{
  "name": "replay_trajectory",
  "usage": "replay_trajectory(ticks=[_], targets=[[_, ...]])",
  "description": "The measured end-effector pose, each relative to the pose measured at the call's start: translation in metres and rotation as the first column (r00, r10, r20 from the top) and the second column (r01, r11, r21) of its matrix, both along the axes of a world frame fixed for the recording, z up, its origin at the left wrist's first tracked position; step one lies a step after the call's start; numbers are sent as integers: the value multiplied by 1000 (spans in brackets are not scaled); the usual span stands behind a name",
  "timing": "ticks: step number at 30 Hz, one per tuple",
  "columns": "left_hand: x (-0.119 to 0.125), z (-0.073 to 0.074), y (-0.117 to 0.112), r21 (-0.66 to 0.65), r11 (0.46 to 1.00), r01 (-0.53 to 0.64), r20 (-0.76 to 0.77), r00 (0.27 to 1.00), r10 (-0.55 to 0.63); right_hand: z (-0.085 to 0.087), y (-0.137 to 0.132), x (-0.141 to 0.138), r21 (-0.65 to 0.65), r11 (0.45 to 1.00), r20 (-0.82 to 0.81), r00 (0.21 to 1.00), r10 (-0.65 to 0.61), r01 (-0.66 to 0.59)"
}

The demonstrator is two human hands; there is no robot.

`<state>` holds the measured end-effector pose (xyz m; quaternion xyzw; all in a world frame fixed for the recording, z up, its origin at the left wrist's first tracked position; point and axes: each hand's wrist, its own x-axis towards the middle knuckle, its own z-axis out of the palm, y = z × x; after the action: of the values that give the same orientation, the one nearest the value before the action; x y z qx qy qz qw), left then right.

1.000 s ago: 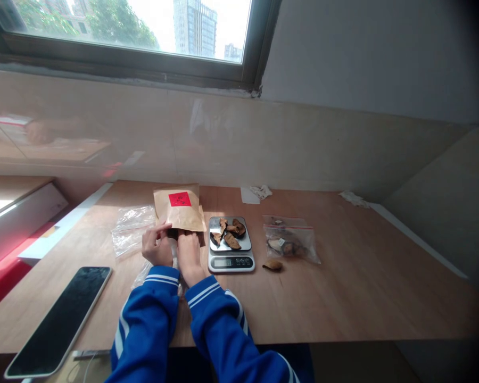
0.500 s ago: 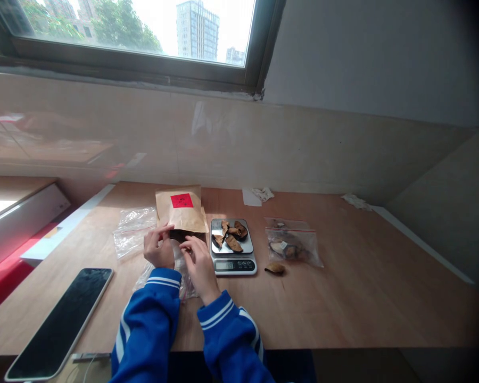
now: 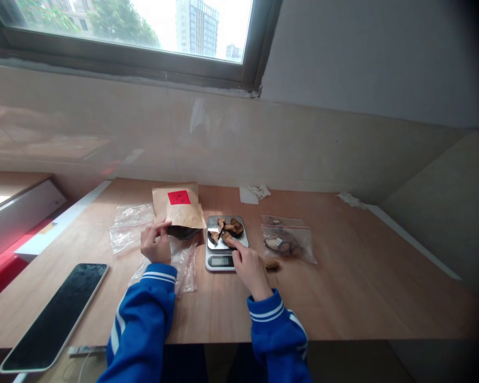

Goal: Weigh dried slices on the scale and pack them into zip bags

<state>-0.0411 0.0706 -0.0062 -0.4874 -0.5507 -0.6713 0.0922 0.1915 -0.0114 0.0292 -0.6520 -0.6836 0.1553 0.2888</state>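
Note:
My left hand (image 3: 155,244) pinches the open edge of a clear plastic bag (image 3: 181,260) lying on the wooden table, just below a brown paper bag (image 3: 178,205) with a red label. My right hand (image 3: 245,262) reaches over a small digital scale (image 3: 220,260), its fingers closed on one of several dried brown slices (image 3: 225,230) on the scale's metal pan. One loose dried slice (image 3: 272,265) lies right of that hand. A zip bag (image 3: 287,243) with more dried slices sits further right.
A dark phone (image 3: 51,316) lies at the table's near left edge with a cable below it. Another empty clear bag (image 3: 130,226) rests left of the paper bag. Crumpled paper scraps (image 3: 255,192) lie near the back wall. A white ledge (image 3: 43,234) borders the table's left.
My right hand left the clear bag beside my left hand and moved right onto the scale's pan of dried slices. My left hand stayed on the bag's edge.

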Motion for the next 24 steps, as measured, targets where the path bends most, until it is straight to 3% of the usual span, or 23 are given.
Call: replay_trajectory(ticks=[2, 5, 11, 14, 18, 21, 24], targets=[[0, 0, 0, -5, 1000, -1, -1, 1000, 1, -1, -2, 7, -38, 999, 165, 986, -6, 13], [0, 0, 0, -16, 1000, -8, 5, 1000, 8, -10, -10, 21, -49, 997, 226, 973, -41, 54], [-1, -1, 0, -21, 1000, -2, 5, 1000, 3, -36, -21, 59, 130, 951, 13, 958, -286, 282], [-1, -1, 0, -40, 999, -5, 11, 1000, 5, -41, -20, 63, 206, 918, -192, 934, -301, 338], [-1, -1, 0, -40, 999, -4, 8, 1000, 4, -33, -10, 52, 271, 931, -293, 942, -164, 246], [-1, -1, 0, -18, 1000, -4, -7, 1000, 4, -23, 1, 36, 350, 928, -182, 981, -67, 128], [-1, -2, 0, -11, 1000, -5, -10, 1000, 5, -18, 12, 19, 394, 916, -64, 996, -59, 79]])
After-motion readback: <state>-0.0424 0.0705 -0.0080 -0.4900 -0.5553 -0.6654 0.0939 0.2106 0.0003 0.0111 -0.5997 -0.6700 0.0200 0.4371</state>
